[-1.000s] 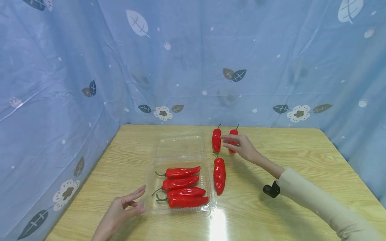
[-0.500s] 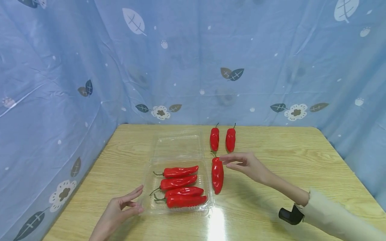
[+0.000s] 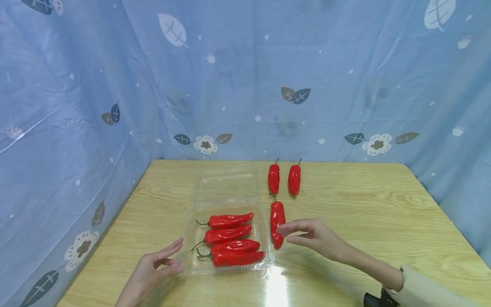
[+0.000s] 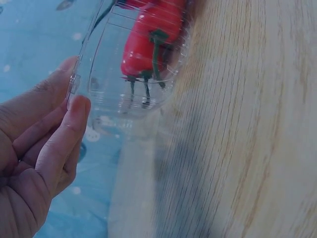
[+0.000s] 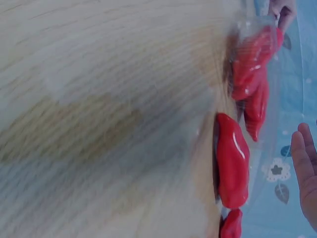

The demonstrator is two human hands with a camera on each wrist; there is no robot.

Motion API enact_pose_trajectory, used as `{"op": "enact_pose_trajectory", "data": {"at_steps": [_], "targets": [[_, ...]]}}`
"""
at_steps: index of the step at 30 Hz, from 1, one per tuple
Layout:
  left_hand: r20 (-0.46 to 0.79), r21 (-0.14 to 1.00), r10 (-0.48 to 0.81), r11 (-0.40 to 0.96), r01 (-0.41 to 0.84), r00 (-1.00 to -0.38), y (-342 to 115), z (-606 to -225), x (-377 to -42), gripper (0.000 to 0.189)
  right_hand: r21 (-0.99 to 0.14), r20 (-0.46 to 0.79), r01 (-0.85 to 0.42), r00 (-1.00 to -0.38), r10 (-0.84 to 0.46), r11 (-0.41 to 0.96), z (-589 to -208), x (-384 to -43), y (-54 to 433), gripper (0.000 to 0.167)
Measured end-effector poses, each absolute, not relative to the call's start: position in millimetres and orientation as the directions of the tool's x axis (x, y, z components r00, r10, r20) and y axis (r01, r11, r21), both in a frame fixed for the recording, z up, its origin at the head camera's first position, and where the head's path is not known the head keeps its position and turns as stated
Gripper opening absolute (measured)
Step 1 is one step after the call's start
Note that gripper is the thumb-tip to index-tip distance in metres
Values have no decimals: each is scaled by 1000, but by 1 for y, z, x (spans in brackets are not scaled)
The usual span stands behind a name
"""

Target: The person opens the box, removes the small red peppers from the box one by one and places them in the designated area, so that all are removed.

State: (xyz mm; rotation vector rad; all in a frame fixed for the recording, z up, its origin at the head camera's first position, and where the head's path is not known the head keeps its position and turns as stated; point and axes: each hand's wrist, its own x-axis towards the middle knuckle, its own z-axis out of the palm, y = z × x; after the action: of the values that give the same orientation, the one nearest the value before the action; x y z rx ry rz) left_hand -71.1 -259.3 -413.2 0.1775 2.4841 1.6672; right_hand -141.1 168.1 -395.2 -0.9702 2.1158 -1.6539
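Observation:
A clear plastic clamshell box (image 3: 260, 230) lies with its lid (image 3: 230, 187) folded back. Several red chili peppers (image 3: 232, 234) with green stems lie crosswise in its base. My left hand (image 3: 147, 269) pinches the box's left rim between thumb and fingers, as the left wrist view confirms. Just right of the box, a loose red chili pepper (image 3: 276, 215) points lengthwise. My right hand (image 3: 320, 239) hovers by that pepper's lower half, fingers extended and thumb apart, holding nothing; the fingertips overlap it in the head view. The right wrist view shows this pepper (image 5: 233, 163) apart from the fingers (image 5: 303, 153).
Farther back lie two more red chili peppers, one on the left (image 3: 274, 179) and one on the right (image 3: 294, 180). A blue patterned curtain (image 3: 245, 76) borders the wooden table (image 3: 364, 192) at the back and sides.
My right hand has come back from the two far peppers toward me, down along the loose pepper beside the box. My left hand keeps its pinch on the rim.

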Motion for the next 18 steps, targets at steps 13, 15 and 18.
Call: {"op": "enact_pose_trajectory", "data": {"at_steps": [13,15,18], "targets": [[-84,924,167,383,-14,-982,-257,-409,-70,59,-952,170,-304,-643,-747,44,-417,-153,129,37],[-88,924,162,382,-20,-983,-258,-409,-70,59,-952,171,-303,-623,-763,34,-418,-154,117,39],[-85,924,162,381,-17,-983,-258,-410,-70,58,-954,165,-300,-594,-788,27,-417,-157,100,42]]}}
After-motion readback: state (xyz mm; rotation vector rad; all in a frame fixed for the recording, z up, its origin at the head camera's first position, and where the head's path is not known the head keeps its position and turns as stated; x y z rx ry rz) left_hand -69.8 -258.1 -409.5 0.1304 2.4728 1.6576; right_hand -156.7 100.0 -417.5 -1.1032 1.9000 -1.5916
